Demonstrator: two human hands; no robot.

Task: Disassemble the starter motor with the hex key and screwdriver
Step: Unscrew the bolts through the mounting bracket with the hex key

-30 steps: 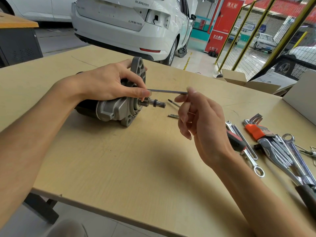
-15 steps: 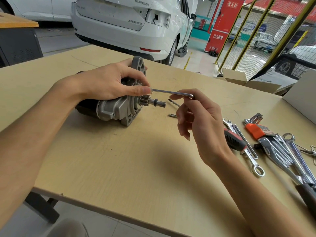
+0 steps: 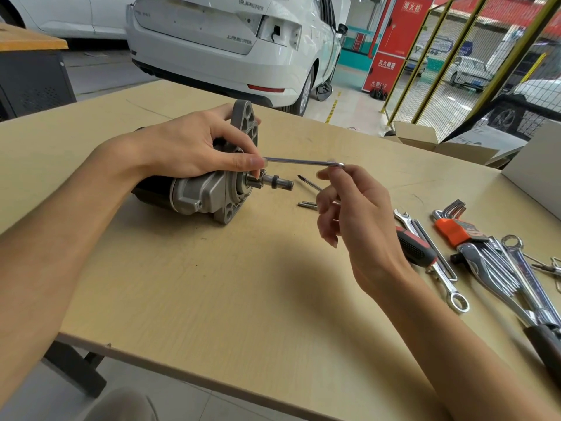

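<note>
Left hand (image 3: pixel 194 144) curls over the top of the starter motor (image 3: pixel 209 189), which lies on its side on the wooden table (image 3: pixel 212 299); thumb and forefinger pinch the near end of the hex key (image 3: pixel 303 161), covering its tip, so its seating in the flange cannot be told. Right hand (image 3: pixel 355 217) holds the key's bent far end at the fingertips, the other fingers loosely curled; the exact grip is hidden behind the hand. The motor's black rear body is largely concealed by the left wrist. The screwdriver (image 3: pixel 414 249) lies behind the right hand, its shaft partly masked. Two loose bolts (image 3: pixel 306 204) lie near the pinion shaft. Wrenches (image 3: pixel 498 262) run off the right edge.
</note>
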